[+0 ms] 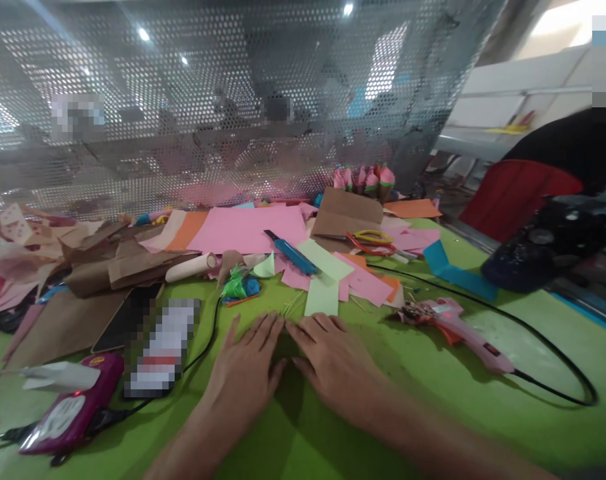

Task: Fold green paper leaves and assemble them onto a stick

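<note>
My left hand [247,367] and my right hand [333,360] lie flat side by side on the green table cover [333,427], fingers stretched out and fingertips nearly touching. Between and under them shows a darker green piece [285,350], perhaps paper, pressed down by both hands. Neither hand grips anything. Just beyond the fingertips lie thin sticks [293,305] and a light green paper strip [323,280]. A blue utility knife [290,252] rests on the pink paper [247,230] farther back.
A pink glue gun [457,327] with a black cord [557,360] lies at right. Brown and pink paper scraps [107,267] pile up at left, near a magenta device [77,407]. Red-handled scissors [370,241] and small pink craft pieces [365,179] sit before a perforated metal screen [233,100].
</note>
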